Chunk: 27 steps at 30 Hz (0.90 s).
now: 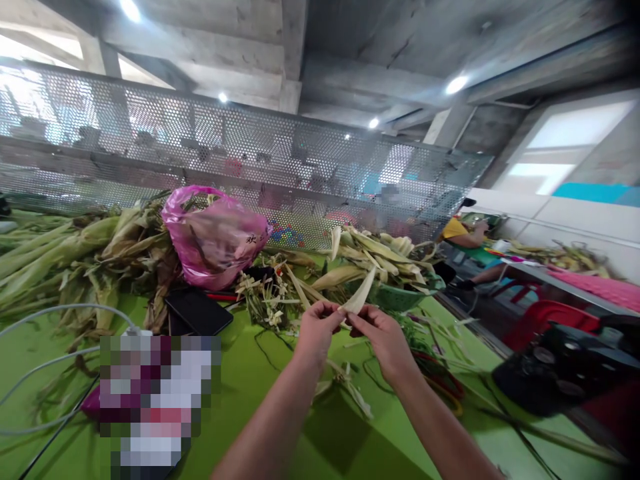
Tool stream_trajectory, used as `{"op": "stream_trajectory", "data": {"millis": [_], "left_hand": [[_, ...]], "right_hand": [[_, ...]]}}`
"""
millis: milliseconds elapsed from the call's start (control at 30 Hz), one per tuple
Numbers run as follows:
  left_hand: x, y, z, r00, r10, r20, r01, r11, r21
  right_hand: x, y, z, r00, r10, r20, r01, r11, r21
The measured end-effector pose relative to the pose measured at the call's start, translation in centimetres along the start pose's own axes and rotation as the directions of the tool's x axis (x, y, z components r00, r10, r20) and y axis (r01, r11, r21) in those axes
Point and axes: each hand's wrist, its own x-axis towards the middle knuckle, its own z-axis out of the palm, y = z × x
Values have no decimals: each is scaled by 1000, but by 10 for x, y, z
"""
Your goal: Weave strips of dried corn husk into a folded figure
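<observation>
Both hands meet over the green table, pinching the lower end of one pale corn husk (361, 293) whose tip points up and right. My left hand (320, 328) has its thumb and forefinger closed on the husk's base. Right beside it, my right hand (379, 337) pinches the same end from the other side. Just behind the hands, a green basket (400, 299) is heaped with dry corn husks (383, 257). Beneath my wrists lie a few loose husk strips (350, 387) on the table. The exact fingertip contact is partly hidden.
Corn husks with leaves (85, 253) pile up at the left, beside a pink plastic bag (215, 247). A dark phone (200, 312), white cables and a blurred-out item (160, 407) lie nearer. A perforated metal screen (240, 153) stands behind. Another person (463, 233) sits at the right.
</observation>
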Motion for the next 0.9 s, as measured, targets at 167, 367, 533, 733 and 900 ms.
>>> {"op": "stream_trajectory", "data": {"millis": [167,367,533,733,900], "left_hand": [[-2,2,0,1000,-25,0,25,999,-37],[-7,2,5,997,-69,40,72,994,-78],[-5,4,4,997,-69,32,70,997,-44],[-4,11,1,997,-80,5,80,996,-30],[-3,14,-3,994,-110,-15,109,994,-31]], "right_hand": [[2,-2,3,1000,-8,-8,8,999,-31],[-4,-5,4,999,-31,-33,32,999,8],[-11,1,-28,994,-36,-104,10,971,-238],[-23,25,-117,997,-12,-75,-51,618,-784],[-41,44,-150,995,94,-28,-57,332,-941]]}}
